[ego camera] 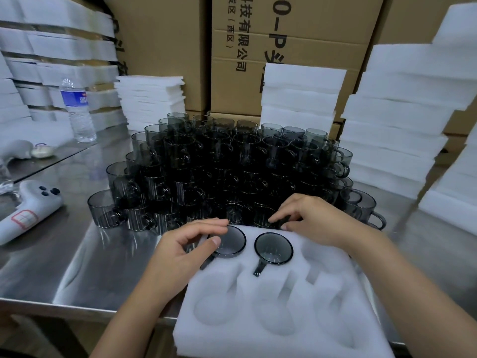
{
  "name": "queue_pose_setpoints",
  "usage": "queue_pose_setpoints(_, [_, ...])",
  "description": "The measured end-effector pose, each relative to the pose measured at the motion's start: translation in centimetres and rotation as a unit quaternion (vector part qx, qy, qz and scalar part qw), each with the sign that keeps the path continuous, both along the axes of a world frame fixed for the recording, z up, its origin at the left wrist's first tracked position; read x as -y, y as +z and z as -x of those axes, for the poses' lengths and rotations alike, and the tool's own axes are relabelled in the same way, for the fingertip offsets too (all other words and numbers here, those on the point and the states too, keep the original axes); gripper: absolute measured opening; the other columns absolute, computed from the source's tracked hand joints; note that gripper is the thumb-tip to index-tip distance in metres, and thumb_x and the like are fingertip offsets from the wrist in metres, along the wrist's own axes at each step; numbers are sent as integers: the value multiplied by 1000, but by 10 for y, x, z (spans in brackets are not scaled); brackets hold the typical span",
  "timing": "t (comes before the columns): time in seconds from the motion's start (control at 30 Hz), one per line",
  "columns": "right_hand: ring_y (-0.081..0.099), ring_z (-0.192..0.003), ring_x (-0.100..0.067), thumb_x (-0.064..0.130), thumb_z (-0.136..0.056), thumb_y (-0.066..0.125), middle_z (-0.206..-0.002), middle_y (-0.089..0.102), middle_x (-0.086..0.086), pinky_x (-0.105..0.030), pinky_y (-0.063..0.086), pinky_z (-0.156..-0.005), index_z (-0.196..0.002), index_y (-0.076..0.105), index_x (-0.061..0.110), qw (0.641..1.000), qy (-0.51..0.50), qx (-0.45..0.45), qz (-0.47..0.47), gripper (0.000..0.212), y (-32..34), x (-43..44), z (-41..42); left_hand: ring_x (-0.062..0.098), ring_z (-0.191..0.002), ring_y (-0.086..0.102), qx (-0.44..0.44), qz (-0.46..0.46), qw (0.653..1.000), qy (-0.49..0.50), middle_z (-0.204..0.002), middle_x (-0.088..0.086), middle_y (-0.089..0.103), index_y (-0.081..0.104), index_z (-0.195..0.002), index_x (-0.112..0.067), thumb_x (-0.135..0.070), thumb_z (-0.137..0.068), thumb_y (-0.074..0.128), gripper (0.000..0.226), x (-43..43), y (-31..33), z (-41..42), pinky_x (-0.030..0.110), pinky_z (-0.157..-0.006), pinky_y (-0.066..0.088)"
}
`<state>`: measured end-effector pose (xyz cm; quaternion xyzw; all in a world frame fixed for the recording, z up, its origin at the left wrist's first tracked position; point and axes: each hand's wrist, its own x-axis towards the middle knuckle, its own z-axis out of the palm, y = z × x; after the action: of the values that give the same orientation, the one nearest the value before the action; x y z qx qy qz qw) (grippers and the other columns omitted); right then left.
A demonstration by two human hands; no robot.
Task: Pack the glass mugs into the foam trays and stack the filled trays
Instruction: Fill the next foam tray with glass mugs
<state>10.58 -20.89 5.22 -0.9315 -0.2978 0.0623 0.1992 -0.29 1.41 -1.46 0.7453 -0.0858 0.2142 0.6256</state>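
left hand (185, 244) grips seated mug (232, 244) in foam tray (317, 257) far-left slot, right hand (315, 218) pinches front pile mug (263, 218); yanking it could topple stacked mugs (219, 164) onto desk (77, 267)

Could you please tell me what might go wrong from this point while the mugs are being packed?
1. The foam tray juts past the table's front edge toward the person; weight on its near side could tip it, and the middle mug with it.
2. The right hand reaches into the front of the stacked mug pile; a knock could topple mugs stacked behind.
3. The left hand pinches the left mug by its rim; it might slip.
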Motion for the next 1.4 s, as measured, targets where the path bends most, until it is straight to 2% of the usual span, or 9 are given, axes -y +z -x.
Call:
queue_pose_setpoints(0.2, [59,-93,-9,12,-89,64,-104,55,11,-27,47,-90,-79,64,35,1000,15,-4,-8,25,0,1,-1,-1,-108,62,1,-4,1000,-1,-104,-15,73,76,-86,-20,10,-84,60,35,0,1,1,9,-92,43])
queue_pose_setpoints(0.5, [57,-76,7,3,-90,59,-110,52,15,-5,41,-69,-83,63,29,996,47,33,-70,27,0,14,-1,-2,-108,62,-3,-2,1000,1,-104,-15,73,77,-86,-21,10,-85,60,35,0,1,0,9,-92,43])
queue_pose_setpoints(0.7, [56,-100,5,14,-94,55,-114,42,31,-13,43,-83,-84,53,43,991,65,101,-53,31,17,23,3,-1,-109,61,-7,-3,1000,2,-105,-15,73,77,-86,-21,8,-85,61,34,0,1,1,10,-92,43])
queue_pose_setpoints(0.83, [28,-120,28,29,-93,45,-121,38,31,0,29,-87,-86,48,45,984,62,119,-119,17,30,22,11,-2,-108,61,-9,-4,1000,7,-104,-16,72,77,-86,-21,9,-85,61,34,1,2,2,9,-92,43])
queue_pose_setpoints(0.9, [29,-125,23,43,-87,41,-133,36,27,-8,31,-96,-85,45,48,980,54,75,-175,7,32,16,19,-2,-108,61,-9,-4,1000,8,-104,-16,72,77,-86,-21,9,-85,61,34,1,2,2,9,-92,43])
queue_pose_setpoints(0.93, [36,-126,15,48,-84,40,-138,37,24,-20,37,-101,-84,45,48,977,54,38,-205,5,31,12,23,-2,-108,62,-10,-3,1000,7,-104,-16,72,77,-85,-21,9,-85,61,34,1,2,2,9,-92,43])
queue_pose_setpoints(1.03, [58,-111,-18,57,-81,40,-127,55,10,-50,47,-95,-85,47,45,968,54,-24,-243,15,19,-4,31,-2,-108,62,-12,-2,1000,5,-104,-16,72,77,-85,-21,9,-85,61,34,1,2,2,8,-90,43])
queue_pose_setpoints(1.23, [61,-107,-11,28,-98,44,-130,53,18,-46,44,-100,-89,51,31,937,17,-65,-342,12,-25,-22,31,0,-108,62,-6,3,1000,5,-104,-14,73,78,-82,-26,9,-84,62,38,1,3,2,11,-92,44])
queue_pose_setpoints(1.4, [64,-98,-5,48,-83,45,-140,44,19,-45,48,-96,-81,50,41,930,6,-50,-365,9,-26,-24,30,-2,-109,61,-10,-62,998,22,-105,-21,71,75,-86,-28,5,-84,65,35,0,6,4,9,-93,42])
